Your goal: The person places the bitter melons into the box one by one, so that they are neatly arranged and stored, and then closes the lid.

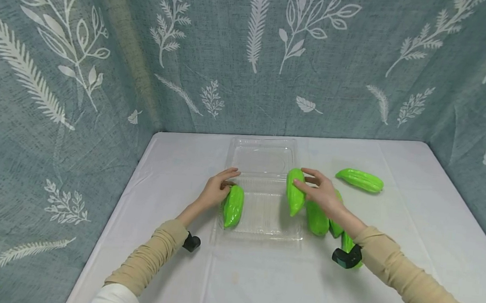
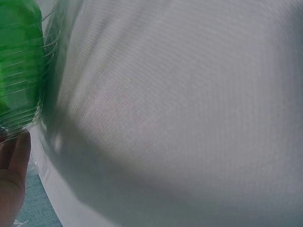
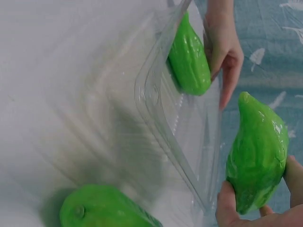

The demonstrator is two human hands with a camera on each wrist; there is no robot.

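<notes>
A clear plastic clamshell box (image 1: 258,235) lies with its lid (image 1: 262,155) folded back. Inside its left part rests a glossy green ridged gourd (image 1: 233,207). My left hand (image 1: 216,190) is at the box's left side by that gourd's far end; in the left wrist view its fingers (image 2: 20,153) touch the outer clear wall, straight. My right hand (image 1: 323,193) holds a second green gourd (image 1: 295,192) between thumb and fingers, raised over the box's right side. In the right wrist view this held gourd (image 3: 258,151) has its narrow tip pointing up.
Right of the box, several more green gourds lie together, one (image 1: 317,219) closest to its edge and others partly hidden under my right arm. Another gourd (image 1: 360,180) lies apart at the far right. A white cloth covers the table (image 1: 249,285); a leaf-patterned curtain (image 1: 234,51) stands behind.
</notes>
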